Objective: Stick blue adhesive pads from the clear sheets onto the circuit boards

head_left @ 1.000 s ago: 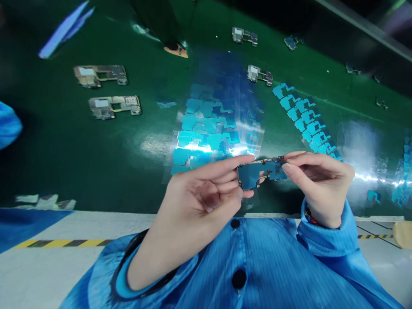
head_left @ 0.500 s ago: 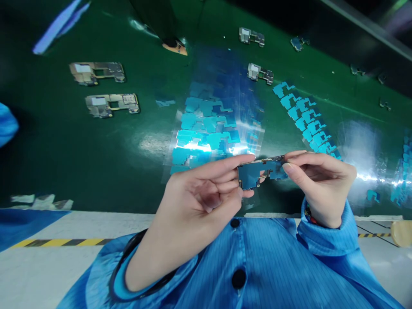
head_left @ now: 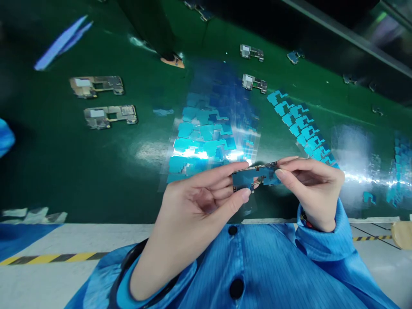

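Close to my chest, both hands grip one small circuit board [head_left: 246, 179] with blue film on the side facing me. My left hand [head_left: 206, 193] holds its left end, thumb on the lower edge and fingers behind. At the right end, the thumb and index finger of my right hand [head_left: 310, 184] pinch the board. Just beyond my left hand lies a clear sheet with rows of blue film stickers [head_left: 202, 133]. Another strip of blue stickers [head_left: 302, 126] lies beyond my right hand.
Two circuit boards [head_left: 111, 116] lie at the left, and two more [head_left: 254, 83] farther back. A wooden-tipped tool [head_left: 174, 61] and a purple-white strip [head_left: 61, 45] rest on the green mat [head_left: 128, 180]. A blue sleeve [head_left: 5, 137] shows at the left edge.
My left thumb has moved up onto the board's lower edge. The board and both hands sit slightly farther left in view, while the table scene has shifted downward.
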Motion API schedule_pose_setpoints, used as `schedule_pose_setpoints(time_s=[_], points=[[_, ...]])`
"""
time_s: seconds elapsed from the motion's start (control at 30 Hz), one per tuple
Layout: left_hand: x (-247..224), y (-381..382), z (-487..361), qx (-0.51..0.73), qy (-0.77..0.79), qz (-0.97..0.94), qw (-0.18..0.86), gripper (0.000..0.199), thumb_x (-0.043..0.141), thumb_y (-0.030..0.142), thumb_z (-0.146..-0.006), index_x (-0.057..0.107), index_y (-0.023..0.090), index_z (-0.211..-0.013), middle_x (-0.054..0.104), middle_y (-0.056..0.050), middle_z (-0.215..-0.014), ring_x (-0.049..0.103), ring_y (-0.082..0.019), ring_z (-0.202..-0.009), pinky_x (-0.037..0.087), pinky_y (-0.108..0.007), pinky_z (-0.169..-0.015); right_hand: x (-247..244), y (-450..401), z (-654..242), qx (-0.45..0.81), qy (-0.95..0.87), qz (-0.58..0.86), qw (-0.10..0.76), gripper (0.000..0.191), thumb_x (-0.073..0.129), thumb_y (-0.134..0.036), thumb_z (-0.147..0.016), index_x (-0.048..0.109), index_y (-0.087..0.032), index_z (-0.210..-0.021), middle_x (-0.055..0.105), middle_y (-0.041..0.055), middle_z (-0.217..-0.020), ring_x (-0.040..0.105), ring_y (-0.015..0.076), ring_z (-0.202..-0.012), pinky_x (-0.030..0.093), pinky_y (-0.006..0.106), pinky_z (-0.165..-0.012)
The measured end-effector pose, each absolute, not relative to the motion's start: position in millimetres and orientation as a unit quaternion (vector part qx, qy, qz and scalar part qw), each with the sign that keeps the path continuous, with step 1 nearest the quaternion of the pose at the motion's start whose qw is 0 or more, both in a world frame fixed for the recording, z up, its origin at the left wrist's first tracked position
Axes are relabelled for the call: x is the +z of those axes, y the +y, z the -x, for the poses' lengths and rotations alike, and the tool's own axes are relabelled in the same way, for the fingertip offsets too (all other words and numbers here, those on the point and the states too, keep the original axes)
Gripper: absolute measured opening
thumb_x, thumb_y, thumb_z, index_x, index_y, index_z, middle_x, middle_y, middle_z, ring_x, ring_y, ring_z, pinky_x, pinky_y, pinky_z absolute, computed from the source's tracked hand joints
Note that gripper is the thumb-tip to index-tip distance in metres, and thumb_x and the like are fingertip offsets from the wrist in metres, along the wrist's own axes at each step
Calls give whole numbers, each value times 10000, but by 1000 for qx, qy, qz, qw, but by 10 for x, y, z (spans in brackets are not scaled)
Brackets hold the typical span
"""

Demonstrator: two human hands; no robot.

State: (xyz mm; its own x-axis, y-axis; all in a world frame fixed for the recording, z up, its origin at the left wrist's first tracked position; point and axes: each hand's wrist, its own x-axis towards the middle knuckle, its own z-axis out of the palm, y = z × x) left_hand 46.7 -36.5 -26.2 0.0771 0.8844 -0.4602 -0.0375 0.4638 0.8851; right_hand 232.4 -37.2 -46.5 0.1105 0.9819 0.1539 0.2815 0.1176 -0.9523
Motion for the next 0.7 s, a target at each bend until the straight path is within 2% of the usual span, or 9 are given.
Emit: schedule_pose_setpoints(time_s=[0.17,0.3,0.47,0.7], points=[[-310,-383,-512,398,571,-348,628,275,756,151,-724,779,282,-965,802,44,-771,769,-154,-706,627,-205,-729,-493,-372,-2313,358,-560,557,498,154,769,-83,-742,756,-228,-792,760,-14,-789,725,126,-751,624,215,-696],[-360,-361,-507,417,565,-346,622,239,771,155,-717,784,279,-920,791,55,-714,741,-124,-600,625,-184,-663,-508,-378,-2302,358,-561,560,493,154,768,-85,-744,753,-232,-787,756,-24,-785,720,114,-751,616,200,-697],[-405,-311,-463,390,569,-385,613,202,777,179,-729,781,261,-913,791,46,-711,730,-124,-568,622,-184,-608,-514,-387,-2275,356,-568,557,491,141,767,-94,-749,749,-227,-792,754,-19,-788,714,119,-746,611,213,-686],[-446,-356,-514,425,602,-388,553,161,781,187,-728,770,253,-874,771,66,-664,716,-100,-549,585,-144,-582,-605,-388,-2234,327,-592,548,493,115,748,-115,-777,726,-222,-813,746,-1,-794,708,149,-768,596,287,-708]])
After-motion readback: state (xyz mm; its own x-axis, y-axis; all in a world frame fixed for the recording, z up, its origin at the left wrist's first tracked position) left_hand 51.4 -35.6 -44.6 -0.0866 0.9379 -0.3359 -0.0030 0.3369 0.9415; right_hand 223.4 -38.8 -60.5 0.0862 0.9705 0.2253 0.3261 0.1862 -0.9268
